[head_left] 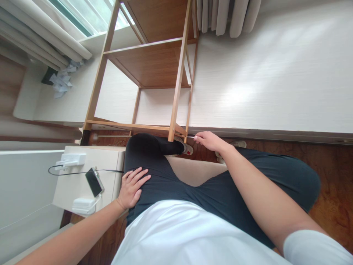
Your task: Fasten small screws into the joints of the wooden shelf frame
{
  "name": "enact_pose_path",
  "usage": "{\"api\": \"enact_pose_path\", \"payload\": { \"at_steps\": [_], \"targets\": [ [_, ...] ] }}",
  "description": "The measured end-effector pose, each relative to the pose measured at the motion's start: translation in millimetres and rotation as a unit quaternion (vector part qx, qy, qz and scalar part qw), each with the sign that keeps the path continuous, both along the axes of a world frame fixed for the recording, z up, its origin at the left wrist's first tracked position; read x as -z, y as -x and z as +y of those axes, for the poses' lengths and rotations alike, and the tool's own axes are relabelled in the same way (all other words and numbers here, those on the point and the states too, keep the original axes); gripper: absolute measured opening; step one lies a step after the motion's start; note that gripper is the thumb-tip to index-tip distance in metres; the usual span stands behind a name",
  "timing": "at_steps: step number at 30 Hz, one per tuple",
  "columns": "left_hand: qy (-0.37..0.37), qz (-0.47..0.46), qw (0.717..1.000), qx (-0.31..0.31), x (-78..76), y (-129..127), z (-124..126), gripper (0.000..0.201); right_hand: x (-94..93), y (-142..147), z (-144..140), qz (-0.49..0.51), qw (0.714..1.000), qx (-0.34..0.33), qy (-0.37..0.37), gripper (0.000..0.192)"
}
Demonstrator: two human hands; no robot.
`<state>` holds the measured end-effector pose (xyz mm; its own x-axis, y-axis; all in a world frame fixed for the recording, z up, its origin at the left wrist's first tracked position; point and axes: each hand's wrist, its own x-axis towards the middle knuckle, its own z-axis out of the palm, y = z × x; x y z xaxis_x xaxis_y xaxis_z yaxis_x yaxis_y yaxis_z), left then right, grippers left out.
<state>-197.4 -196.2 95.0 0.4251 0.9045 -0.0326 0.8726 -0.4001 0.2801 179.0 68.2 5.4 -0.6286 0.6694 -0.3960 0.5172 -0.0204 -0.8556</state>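
My left hand (132, 188) lies flat on my dark-trousered left thigh, fingers spread, holding nothing. Reaching forward, my right hand (207, 140) is closed in a pinch on a thin light-coloured rod (191, 137), perhaps a hex key; it is too small to be sure. The rod points left toward the foot of a wooden shelf rack (173, 121). This rack has brown panels and stands in front of me, close to my left shoe (188, 149). Whether the rod's tip touches the leg, I cannot tell.
To the left, a pale bedside cabinet (109, 191) bears a phone (94, 182), a power strip (72, 159) and a white charger (83, 205). A white ledge (261, 81) runs behind the rack, with crumpled paper (60, 82) at its left. I sit on a beige seat (193, 171).
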Motion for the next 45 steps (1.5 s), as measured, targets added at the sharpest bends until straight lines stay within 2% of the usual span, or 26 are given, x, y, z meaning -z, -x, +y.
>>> {"api": "enact_pose_path", "payload": {
  "at_steps": [10, 20, 25, 38, 45],
  "targets": [
    [0.013, 0.011, 1.000, -0.009, 0.7, 2, -2, 0.054, 17.6, 2, -2, 0.017, 0.997, 0.042, 0.055, 0.033],
    [-0.001, 0.001, 1.000, 0.006, 2.1, 3, -2, 0.054, 7.6, 5, -2, 0.001, 0.993, 0.093, 0.077, 0.016],
    [0.009, 0.000, 1.000, -0.011, 3.0, 4, -3, 0.054, 10.8, 7, -2, 0.010, 0.989, 0.111, 0.100, 0.016],
    [-0.004, -0.005, 1.000, 0.015, 5.4, 8, -3, 0.057, 18.5, 10, -3, 0.037, 0.975, 0.148, 0.163, 0.019],
    [-0.002, -0.007, 1.000, 0.018, 6.4, 9, -4, 0.057, 13.3, 11, -2, 0.033, 0.967, 0.163, 0.193, 0.021]
  ]
}}
